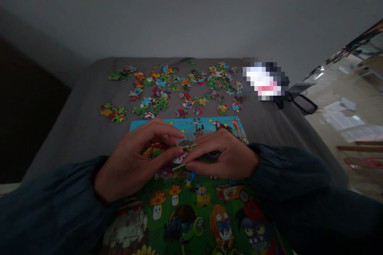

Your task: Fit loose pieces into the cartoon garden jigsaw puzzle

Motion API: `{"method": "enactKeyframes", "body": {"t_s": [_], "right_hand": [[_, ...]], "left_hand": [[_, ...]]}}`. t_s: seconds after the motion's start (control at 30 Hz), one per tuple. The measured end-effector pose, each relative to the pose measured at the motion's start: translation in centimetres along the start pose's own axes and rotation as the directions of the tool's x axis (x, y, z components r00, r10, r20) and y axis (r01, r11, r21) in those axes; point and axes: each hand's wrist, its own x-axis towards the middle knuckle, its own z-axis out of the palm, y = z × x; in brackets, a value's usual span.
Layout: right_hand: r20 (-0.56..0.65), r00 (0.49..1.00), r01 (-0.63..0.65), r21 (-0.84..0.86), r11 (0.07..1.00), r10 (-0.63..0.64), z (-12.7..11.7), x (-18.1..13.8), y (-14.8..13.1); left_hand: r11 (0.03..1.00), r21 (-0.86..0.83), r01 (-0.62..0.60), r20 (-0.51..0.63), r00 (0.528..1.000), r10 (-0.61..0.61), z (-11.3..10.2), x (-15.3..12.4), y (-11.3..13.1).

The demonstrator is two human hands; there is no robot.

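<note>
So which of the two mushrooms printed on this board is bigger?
The left mushroom, lower on the board: its cap and stem are larger than those of the right mushroom.

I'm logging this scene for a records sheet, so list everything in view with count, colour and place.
Loose cardboard jigsaw pieces: dozens, multicoloured, scattered beyond the board
Printed cartoon board: one, blue and green, under the hands
Thin pale-edged jigsaw piece: one, cream edge, at the right fingertips; others there may be hidden
Grey cloth-covered surface: one, grey, beneath board and pieces
Pixelated object: one, white, pink and dark, far right of surface
Black loop-shaped frame: one, black, beside the pixelated object
Plain wall: one, grey, behind
Blurred clutter: count unclear, white, brown and reddish, right edge
Left hand, right hand: two, bare, over the board
Long sleeves: two, dark blue-green, on both arms
</note>
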Motion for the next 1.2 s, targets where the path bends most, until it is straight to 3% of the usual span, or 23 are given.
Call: {"method": "enactKeyframes", "body": {"t_s": [0.23,0.53,0.77,0.97,1.2], "right_hand": [[-0.011,0.999,0.049,-0.029,0.998,-0.050,0.07,0.05,-0.22],[0.013,0.990,0.140,-0.119,0.983,-0.140,0.08,0.02,-0.17],[0.057,0.969,0.247,-0.187,0.951,-0.241,0.04,0.01,0.34],[0.053,0.981,0.195,-0.164,0.967,-0.188,0.02,-0.10,0.31],[-0.023,0.984,0.172,-0.134,0.976,-0.176,0.08,-0.04,0.18]], "left_hand": [[0.990,0.125,-0.066,-0.021,0.997,0.069,-0.01,-0.09,0.43],[0.995,0.064,-0.072,-0.157,0.984,0.082,0.68,-0.37,0.30],[0.999,-0.032,-0.018,-0.128,0.992,0.013,0.90,0.15,0.37],[0.995,0.059,-0.074,-0.082,0.994,0.079,0.55,-0.07,0.19],[0.990,-0.010,0.138,-0.078,0.987,-0.139,0.26,0.20,0.03]]}}
